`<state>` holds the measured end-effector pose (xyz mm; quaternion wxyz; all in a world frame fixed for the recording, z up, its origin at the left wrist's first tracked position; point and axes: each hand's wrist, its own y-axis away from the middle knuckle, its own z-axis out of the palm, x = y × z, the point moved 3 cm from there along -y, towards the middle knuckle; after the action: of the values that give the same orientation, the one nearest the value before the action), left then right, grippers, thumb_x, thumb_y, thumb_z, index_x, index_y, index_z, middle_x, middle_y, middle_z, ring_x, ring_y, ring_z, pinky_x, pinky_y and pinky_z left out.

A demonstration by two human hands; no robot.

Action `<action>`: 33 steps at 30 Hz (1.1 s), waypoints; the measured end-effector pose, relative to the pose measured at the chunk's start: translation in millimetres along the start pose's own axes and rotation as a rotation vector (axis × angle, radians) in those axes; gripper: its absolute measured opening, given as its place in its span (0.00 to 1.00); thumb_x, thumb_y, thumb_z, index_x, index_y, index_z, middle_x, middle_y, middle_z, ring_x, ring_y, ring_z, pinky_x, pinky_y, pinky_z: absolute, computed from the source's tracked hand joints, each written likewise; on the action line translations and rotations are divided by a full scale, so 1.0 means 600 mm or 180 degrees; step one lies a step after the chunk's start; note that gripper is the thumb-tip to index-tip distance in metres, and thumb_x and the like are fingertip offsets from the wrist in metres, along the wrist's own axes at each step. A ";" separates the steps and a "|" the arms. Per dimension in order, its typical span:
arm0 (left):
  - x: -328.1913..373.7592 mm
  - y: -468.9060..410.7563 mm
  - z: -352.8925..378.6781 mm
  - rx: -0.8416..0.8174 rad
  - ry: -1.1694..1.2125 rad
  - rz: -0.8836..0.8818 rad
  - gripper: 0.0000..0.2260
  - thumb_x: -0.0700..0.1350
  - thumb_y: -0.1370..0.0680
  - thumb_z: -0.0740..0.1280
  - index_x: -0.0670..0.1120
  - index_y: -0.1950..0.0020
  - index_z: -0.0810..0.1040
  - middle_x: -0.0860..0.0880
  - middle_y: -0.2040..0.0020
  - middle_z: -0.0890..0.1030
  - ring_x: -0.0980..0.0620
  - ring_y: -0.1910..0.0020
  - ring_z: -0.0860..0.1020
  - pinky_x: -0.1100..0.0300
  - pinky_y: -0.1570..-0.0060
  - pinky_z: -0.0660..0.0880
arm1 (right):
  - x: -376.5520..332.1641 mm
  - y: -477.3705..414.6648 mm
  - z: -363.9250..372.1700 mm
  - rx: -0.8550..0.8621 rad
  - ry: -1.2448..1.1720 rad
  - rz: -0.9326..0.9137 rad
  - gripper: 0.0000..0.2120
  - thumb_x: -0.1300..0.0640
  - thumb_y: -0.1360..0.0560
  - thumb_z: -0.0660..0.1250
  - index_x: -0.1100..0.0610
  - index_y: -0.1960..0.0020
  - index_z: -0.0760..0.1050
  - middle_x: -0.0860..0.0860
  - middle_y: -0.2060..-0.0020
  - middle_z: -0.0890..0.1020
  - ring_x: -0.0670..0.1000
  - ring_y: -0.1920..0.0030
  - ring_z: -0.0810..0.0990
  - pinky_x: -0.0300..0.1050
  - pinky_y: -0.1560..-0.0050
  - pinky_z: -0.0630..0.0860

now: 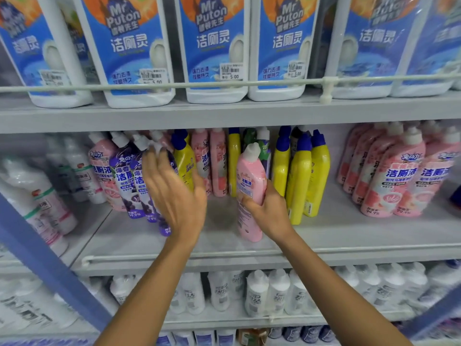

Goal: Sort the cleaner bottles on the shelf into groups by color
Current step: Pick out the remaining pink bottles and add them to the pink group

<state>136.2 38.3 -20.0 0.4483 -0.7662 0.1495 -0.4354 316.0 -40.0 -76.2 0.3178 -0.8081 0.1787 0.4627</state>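
Pink bottle (250, 171) in right hand (268, 212)

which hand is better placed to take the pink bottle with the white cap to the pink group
Right. The right hand grips the pink white-capped bottle, and the pink bottle group stands on its side. The left hand is open by the purple bottles.
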 end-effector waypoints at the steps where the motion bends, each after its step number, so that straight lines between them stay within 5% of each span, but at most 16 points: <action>1: 0.028 -0.005 0.012 -0.0112 0.0230 0.0096 0.27 0.46 0.21 0.71 0.35 0.27 0.68 0.35 0.26 0.70 0.39 0.25 0.64 0.45 0.22 0.62 | 0.001 0.002 -0.003 -0.0001 0.0003 -0.0025 0.24 0.51 0.25 0.75 0.58 0.34 0.74 0.47 0.49 0.82 0.49 0.52 0.80 0.34 0.56 0.72; 4: 0.079 -0.036 0.069 -0.0746 0.0854 -0.0001 0.27 0.47 0.23 0.71 0.35 0.28 0.71 0.34 0.31 0.75 0.37 0.30 0.71 0.45 0.28 0.67 | 0.005 0.011 -0.013 -0.0028 -0.0030 -0.0044 0.24 0.51 0.25 0.75 0.57 0.33 0.73 0.50 0.47 0.84 0.50 0.52 0.82 0.33 0.58 0.75; 9: -0.014 -0.107 0.265 -0.1449 0.1059 -0.0987 0.34 0.66 0.32 0.68 0.46 0.34 0.78 0.45 0.36 0.82 0.43 0.33 0.77 0.47 0.31 0.73 | 0.014 0.022 -0.032 -0.0124 -0.0313 -0.0100 0.22 0.51 0.25 0.75 0.52 0.34 0.75 0.45 0.46 0.84 0.40 0.48 0.82 0.33 0.51 0.77; 11: 0.024 -0.106 0.245 -0.1753 0.0952 -0.1291 0.26 0.60 0.29 0.71 0.43 0.40 0.81 0.47 0.41 0.82 0.48 0.38 0.78 0.58 0.34 0.73 | 0.016 0.025 -0.037 -0.0126 -0.0347 -0.0134 0.22 0.51 0.25 0.76 0.52 0.33 0.75 0.43 0.46 0.84 0.35 0.48 0.81 0.29 0.50 0.76; 13: 0.041 -0.093 0.243 -0.1871 0.0995 -0.1490 0.07 0.42 0.22 0.72 0.40 0.46 0.80 0.49 0.46 0.76 0.53 0.44 0.73 0.72 0.51 0.68 | 0.017 0.026 -0.039 -0.0114 -0.0341 -0.0146 0.22 0.51 0.25 0.76 0.53 0.34 0.75 0.43 0.47 0.83 0.31 0.50 0.79 0.25 0.51 0.73; 15: 0.029 -0.083 0.260 -0.1801 0.0829 -0.1505 0.13 0.37 0.22 0.72 0.37 0.38 0.79 0.48 0.43 0.77 0.52 0.42 0.74 0.74 0.53 0.64 | 0.017 0.026 -0.040 -0.0067 -0.0335 -0.0184 0.21 0.51 0.25 0.76 0.54 0.35 0.76 0.43 0.48 0.82 0.34 0.51 0.79 0.25 0.52 0.73; 21: 0.014 -0.089 0.276 -0.1963 0.0522 -0.1418 0.25 0.42 0.26 0.75 0.42 0.30 0.76 0.43 0.33 0.80 0.44 0.34 0.78 0.67 0.46 0.69 | 0.019 0.028 -0.039 -0.0029 -0.0401 -0.0234 0.19 0.52 0.26 0.76 0.52 0.37 0.76 0.45 0.48 0.83 0.41 0.49 0.81 0.28 0.51 0.75; 25: 0.006 -0.081 0.292 -0.2106 0.0268 -0.1377 0.28 0.48 0.26 0.76 0.39 0.28 0.75 0.39 0.30 0.78 0.39 0.32 0.76 0.51 0.32 0.73 | 0.019 0.028 -0.039 -0.0018 -0.0387 -0.0238 0.19 0.51 0.26 0.76 0.51 0.37 0.76 0.45 0.47 0.84 0.43 0.48 0.82 0.37 0.48 0.78; 33: -0.010 -0.074 0.224 -0.2191 0.0005 -0.0846 0.11 0.41 0.24 0.74 0.40 0.42 0.82 0.40 0.42 0.84 0.39 0.41 0.82 0.49 0.43 0.79 | 0.021 0.026 -0.042 -0.0015 -0.0389 -0.0160 0.20 0.51 0.25 0.75 0.52 0.35 0.76 0.45 0.46 0.84 0.42 0.48 0.82 0.37 0.48 0.78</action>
<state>233.3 141.0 -16.3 0.1036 -0.8846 0.1868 -0.4146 329.4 -68.1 -83.4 0.3376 -0.7833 0.1375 0.5036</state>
